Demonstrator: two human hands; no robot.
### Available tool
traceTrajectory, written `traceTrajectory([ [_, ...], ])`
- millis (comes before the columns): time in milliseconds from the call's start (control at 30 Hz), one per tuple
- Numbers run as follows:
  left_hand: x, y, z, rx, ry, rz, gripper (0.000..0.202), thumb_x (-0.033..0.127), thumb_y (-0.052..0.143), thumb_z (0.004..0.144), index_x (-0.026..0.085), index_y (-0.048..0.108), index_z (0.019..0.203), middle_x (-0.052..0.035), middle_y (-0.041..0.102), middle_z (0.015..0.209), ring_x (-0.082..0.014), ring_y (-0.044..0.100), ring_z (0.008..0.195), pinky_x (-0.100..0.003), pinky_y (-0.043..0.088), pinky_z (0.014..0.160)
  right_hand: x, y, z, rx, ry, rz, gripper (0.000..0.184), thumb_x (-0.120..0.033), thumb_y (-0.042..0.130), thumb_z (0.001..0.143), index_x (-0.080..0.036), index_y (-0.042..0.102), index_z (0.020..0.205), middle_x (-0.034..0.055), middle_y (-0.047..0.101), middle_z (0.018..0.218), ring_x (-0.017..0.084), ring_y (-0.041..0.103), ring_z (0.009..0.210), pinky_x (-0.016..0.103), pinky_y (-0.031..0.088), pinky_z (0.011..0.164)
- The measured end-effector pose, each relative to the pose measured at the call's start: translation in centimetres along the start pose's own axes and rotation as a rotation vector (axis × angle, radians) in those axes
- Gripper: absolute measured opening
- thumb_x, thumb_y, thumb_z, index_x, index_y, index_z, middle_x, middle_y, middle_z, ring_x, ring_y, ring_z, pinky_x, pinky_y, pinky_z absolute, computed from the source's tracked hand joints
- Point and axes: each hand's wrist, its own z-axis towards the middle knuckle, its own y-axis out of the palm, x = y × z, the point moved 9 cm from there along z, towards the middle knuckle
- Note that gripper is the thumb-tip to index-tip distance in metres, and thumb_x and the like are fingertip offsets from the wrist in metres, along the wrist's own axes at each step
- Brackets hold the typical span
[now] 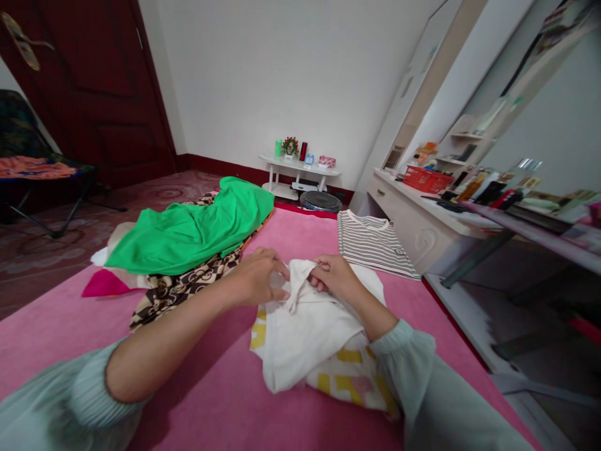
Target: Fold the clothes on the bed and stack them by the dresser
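In front of me a white garment with yellow block patterns (310, 351) lies bunched on the pink bed cover. My right hand (334, 277) pinches a raised fold of its white cloth near the far edge. Just left of that fold is my left hand (263, 275), its thumb and fingers apart in a curve beside the cloth. Whether its fingertips touch the fabric I cannot tell. Beyond my right hand, a striped shirt (370, 244) lies flat and folded.
A heap of clothes with a green garment (197, 228) on top lies at the left of the pink bed cover (201, 388). Along the right stands a dressing table (399, 197) with a red basket (427, 180). A low white shelf (300, 166) stands by the far wall.
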Motion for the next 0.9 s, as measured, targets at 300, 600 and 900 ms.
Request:
traceTrajectory([
  [300, 1.3, 3.0, 3.2, -0.315, -0.114, -0.185, 0.004, 0.021, 0.064, 0.064, 0.017, 0.065, 0.064, 0.0013, 0.063, 0.058, -0.0121, 0.056, 0.055, -0.020, 0.036, 0.051, -0.8, -2.2, -2.9, 0.002, -0.080, 0.010, 0.041, -0.032, 0.067, 0.072, -0.014, 0.059, 0.109, 0.0028, 0.067, 0.079, 0.010, 0.060, 0.058, 0.021, 0.046, 0.054],
  [600, 0.8, 0.9, 7.9, -0.223, -0.419, -0.931, 0.019, 0.025, 0.066, 0.055, 0.015, 0.055, 0.068, -0.0050, 0.066, 0.065, -0.0182, 0.065, 0.061, -0.026, 0.051, 0.056, 0.9, -4.7, -5.9, 0.149, -0.195, -0.133, 0.040, -0.036, 0.067, 0.074, -0.017, 0.064, 0.109, 0.0053, 0.067, 0.097, 0.014, 0.060, 0.072, 0.028, 0.048, 0.066],
  [900, 1.1, 2.3, 6.7, -0.006, -0.298, -1.083, 0.021, 0.029, 0.067, 0.060, 0.016, 0.051, 0.064, 0.0021, 0.059, 0.060, -0.0096, 0.056, 0.054, -0.020, 0.049, 0.052, -0.2, -5.2, -4.9, 0.217, -0.442, -0.632, 0.022, -0.010, 0.056, 0.074, -0.022, 0.073, 0.080, 0.0060, 0.054, 0.130, 0.024, 0.046, 0.118, 0.040, 0.038, 0.097],
])
